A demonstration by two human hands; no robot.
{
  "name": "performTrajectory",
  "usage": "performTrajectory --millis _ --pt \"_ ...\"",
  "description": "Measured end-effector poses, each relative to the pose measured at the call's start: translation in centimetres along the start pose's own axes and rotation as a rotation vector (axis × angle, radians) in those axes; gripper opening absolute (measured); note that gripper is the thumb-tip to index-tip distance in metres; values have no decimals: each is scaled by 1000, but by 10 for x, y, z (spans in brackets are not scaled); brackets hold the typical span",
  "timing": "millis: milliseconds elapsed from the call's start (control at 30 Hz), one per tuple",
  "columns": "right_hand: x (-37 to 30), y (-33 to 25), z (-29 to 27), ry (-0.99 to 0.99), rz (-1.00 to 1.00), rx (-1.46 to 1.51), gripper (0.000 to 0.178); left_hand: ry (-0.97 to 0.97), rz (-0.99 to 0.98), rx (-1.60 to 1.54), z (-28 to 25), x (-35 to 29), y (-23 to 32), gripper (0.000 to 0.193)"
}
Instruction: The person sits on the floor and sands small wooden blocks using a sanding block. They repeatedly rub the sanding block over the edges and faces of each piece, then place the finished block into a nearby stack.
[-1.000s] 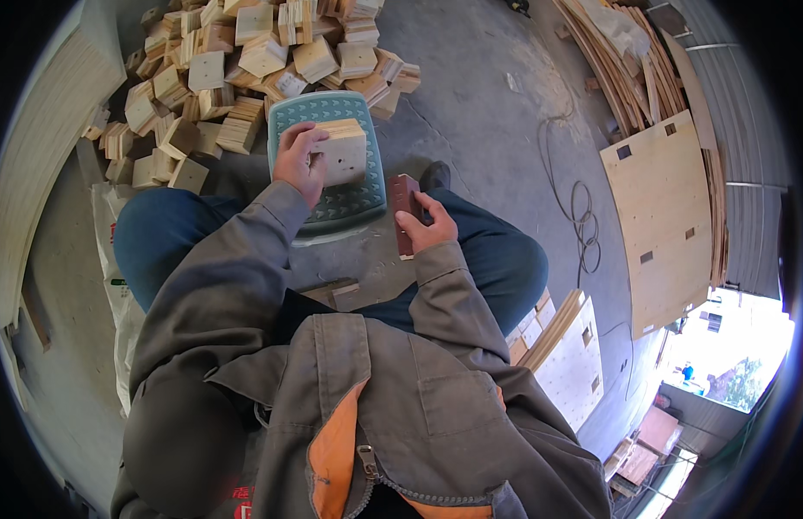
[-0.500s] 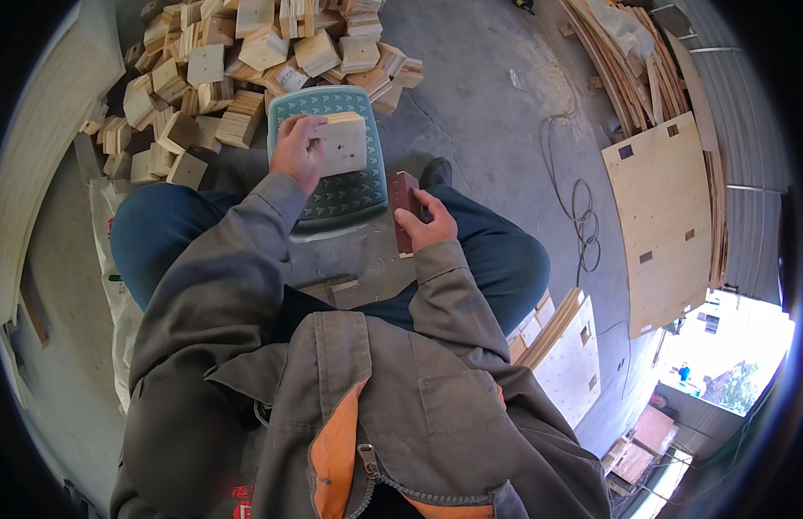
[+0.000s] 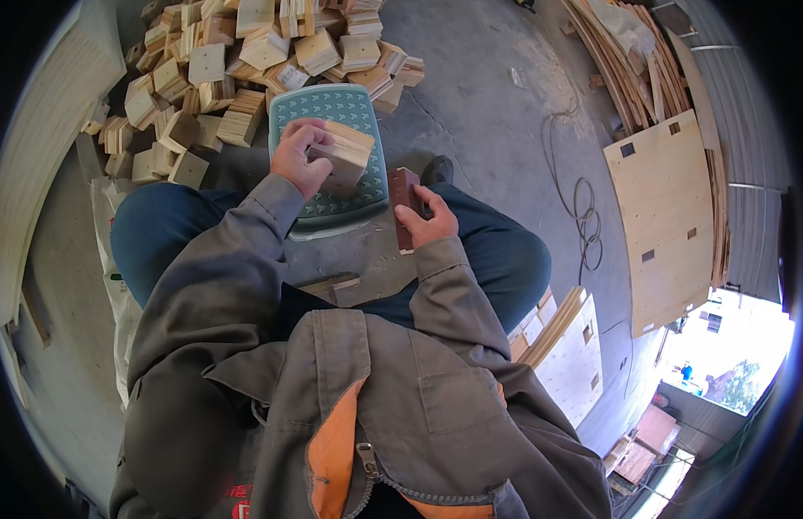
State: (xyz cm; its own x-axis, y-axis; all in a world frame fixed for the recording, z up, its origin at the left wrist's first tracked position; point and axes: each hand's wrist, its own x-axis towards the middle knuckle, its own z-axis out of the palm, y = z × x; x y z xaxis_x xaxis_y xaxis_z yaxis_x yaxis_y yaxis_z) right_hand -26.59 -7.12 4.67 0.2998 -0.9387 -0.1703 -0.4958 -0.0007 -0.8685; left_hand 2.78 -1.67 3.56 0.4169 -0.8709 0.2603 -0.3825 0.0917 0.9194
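Note:
My left hand (image 3: 303, 158) is closed on a plywood block (image 3: 348, 154) over the teal plastic stool (image 3: 332, 102). The block is tilted, with its layered edge facing up and right; whether it touches the stool's textured top I cannot tell. To the right of the stool, beside my right knee, my right hand (image 3: 430, 218) grips a reddish-brown rectangular block (image 3: 404, 189) by its side, thumb on its upper face. A thin pale edge shows at its lower end. The two blocks are apart.
A large heap of plywood blocks (image 3: 266, 48) lies beyond the stool to the left. At the right, a cable (image 3: 583, 212) coils on the floor near leaning plywood sheets (image 3: 665, 225). More panels (image 3: 574, 355) stand by my right leg. A curved pale stack (image 3: 60, 112) rises at far left.
My left hand has turned the plywood block from lying with its pale face up to a tilt that shows its layered edge. My right hand and the reddish-brown block have hardly moved.

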Motion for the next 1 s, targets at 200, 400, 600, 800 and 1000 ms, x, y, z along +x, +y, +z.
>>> performTrajectory --millis 200,400,600,800,1000 --pt "-1 -6 -2 1 -30 -50 65 -20 10 -23 2 -3 5 25" --pt "0 -2 -1 -14 -13 -27 65 -11 -36 -160 3 1 4 36" --pt "0 -5 -1 -18 6 -16 65 -6 -114 -236 3 3 5 45" --pt "2 -2 2 -35 -2 -2 65 -111 -236 -353 2 1 -3 48" --pt "1 -4 1 -18 -20 -27 63 -57 -368 -376 9 -1 -7 45"
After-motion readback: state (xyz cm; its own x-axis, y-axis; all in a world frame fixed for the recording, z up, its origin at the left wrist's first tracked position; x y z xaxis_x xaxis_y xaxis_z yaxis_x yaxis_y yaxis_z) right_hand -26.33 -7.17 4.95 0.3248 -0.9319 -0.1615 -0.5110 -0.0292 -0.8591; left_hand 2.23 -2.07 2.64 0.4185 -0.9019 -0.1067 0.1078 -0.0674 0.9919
